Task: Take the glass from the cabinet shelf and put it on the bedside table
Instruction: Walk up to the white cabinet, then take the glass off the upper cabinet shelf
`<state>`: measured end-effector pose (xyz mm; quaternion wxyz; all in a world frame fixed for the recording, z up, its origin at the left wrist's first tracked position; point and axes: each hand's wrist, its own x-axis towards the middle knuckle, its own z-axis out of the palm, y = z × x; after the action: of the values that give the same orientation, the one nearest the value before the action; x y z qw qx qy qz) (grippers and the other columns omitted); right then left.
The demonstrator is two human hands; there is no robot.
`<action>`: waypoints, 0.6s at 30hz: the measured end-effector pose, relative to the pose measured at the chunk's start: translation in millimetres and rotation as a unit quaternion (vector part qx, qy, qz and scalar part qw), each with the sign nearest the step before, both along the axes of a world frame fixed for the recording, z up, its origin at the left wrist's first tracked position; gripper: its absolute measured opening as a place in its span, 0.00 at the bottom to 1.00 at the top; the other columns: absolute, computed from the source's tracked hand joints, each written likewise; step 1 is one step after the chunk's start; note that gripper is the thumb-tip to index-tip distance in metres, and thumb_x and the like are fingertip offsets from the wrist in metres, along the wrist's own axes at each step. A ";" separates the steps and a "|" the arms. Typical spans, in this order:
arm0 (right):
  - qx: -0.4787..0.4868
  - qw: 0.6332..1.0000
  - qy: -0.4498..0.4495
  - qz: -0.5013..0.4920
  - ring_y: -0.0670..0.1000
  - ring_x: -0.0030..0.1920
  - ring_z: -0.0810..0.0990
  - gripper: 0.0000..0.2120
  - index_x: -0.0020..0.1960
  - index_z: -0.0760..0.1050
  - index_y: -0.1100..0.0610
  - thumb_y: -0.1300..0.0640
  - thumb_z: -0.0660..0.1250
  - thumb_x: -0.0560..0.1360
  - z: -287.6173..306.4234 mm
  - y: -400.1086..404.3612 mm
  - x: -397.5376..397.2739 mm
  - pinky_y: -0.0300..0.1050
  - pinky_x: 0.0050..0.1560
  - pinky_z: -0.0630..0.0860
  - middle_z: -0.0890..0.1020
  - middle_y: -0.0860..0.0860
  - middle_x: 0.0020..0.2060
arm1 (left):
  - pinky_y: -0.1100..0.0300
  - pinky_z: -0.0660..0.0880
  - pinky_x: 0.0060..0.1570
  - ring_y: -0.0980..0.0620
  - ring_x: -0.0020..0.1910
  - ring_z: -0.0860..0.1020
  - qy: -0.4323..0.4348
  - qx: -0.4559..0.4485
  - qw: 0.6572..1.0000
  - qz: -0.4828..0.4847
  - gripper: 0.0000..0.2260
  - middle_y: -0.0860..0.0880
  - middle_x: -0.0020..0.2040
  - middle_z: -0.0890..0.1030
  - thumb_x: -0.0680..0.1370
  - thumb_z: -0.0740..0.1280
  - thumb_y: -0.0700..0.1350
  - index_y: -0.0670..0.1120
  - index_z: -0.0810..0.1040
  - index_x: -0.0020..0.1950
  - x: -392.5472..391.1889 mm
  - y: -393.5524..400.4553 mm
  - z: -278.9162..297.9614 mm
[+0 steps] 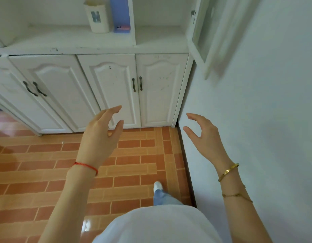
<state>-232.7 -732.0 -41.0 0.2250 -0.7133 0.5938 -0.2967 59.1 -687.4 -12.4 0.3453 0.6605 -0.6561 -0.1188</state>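
1. Room: glossy terracotta floor tiles (37,172) laid in brick-like strips, a matt pale wall (265,102) on the right, and a white painted cabinet (113,88) across the back.
2. Left hand (99,137): empty, fingers loosely spread and slightly curled, thumb apart, held in the air in front of the lower cabinet doors. A thin red string bracelet (86,166) sits on the wrist.
3. Right hand (204,135): also empty, fingers and thumb curved into a wide C, touching nothing, close to the wall. On this wrist is a flat gold bangle (227,171), with a fine chain (236,196) further up the forearm.
4. Below the arms I see a white shirt (160,225), a blue denim leg (164,197) and a white shoe (157,185) on the tiles.
5. The lower doors have arched raised panels, scuffed paint and dark curved metal handles (137,84).
6. The cabinet shelf (64,39) above them is white with a chipped front edge.
7. The only cup-shaped item in view is a cream tumbler (98,18), opaque and smooth, on that shelf left of the divider, well above and apart from both hands. I cannot tell whether this is the glass.
8. It stands upright, long axis vertical, mouth up, with a small square label facing me.
9. Just beside it on the right stands a tall lilac-blue box (121,14).
10. At upper right a white-framed glazed door (204,28) hangs open against the wall.
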 end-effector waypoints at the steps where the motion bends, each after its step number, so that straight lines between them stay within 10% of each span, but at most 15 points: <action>1: -0.004 1.000 0.001 0.005 0.49 0.69 0.72 0.23 0.72 0.70 0.52 0.50 0.65 0.79 3.9 -24.5 -0.1 0.43 0.70 0.67 0.76 0.49 0.67 | 0.73 0.65 0.57 0.56 0.57 0.77 0.002 -0.005 1.000 0.003 0.18 0.52 0.65 0.77 0.79 0.63 0.49 0.51 0.72 0.70 -1.8 -23.1 2.8; 18: -0.087 0.994 -0.026 0.064 0.47 0.68 0.72 0.21 0.71 0.71 0.52 0.50 0.66 0.79 53.8 -366.4 49.0 0.40 0.68 0.67 0.77 0.47 0.66 | 0.58 0.72 0.62 0.51 0.61 0.77 0.007 -0.077 0.997 0.029 0.19 0.51 0.63 0.78 0.79 0.63 0.49 0.49 0.72 0.70 12.0 -335.9 31.8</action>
<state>-183.7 -1098.4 12.8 0.1963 -0.7588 0.5129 -0.3503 71.1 -1023.3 19.3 0.4028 0.6501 -0.6413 -0.0623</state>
